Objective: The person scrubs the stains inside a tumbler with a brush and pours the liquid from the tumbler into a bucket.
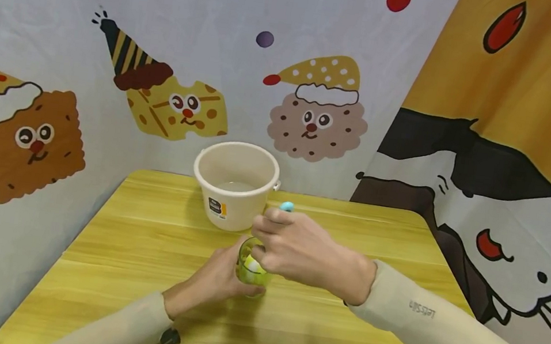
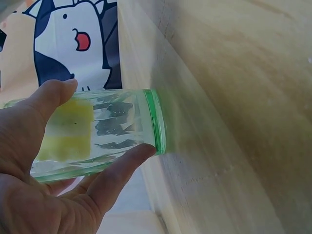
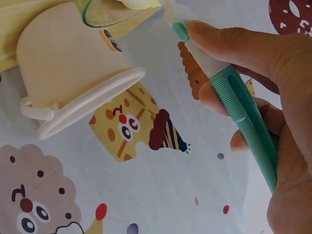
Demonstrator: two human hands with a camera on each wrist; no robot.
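My left hand (image 1: 211,280) grips a greenish clear glass (image 2: 119,117) around its side, thumb on one side and fingers on the other. In the left wrist view its thick green base is close to the wooden table; I cannot tell if they touch. A yellow and white sponge head (image 2: 68,129) is inside the glass, short of the bottom. My right hand (image 1: 304,248) holds the teal and white handle (image 3: 239,109) of this sponge cup brush above the glass mouth. The thumb lies along the handle, with the fingers curled behind. The handle's light-blue end (image 1: 287,206) sticks up past the hand.
A cream plastic bucket (image 1: 234,210) with a printed label stands just behind the glass near the table's back edge. The wooden table (image 1: 140,247) meets a cartoon-printed cloth backdrop (image 1: 244,92) at the back and sides.
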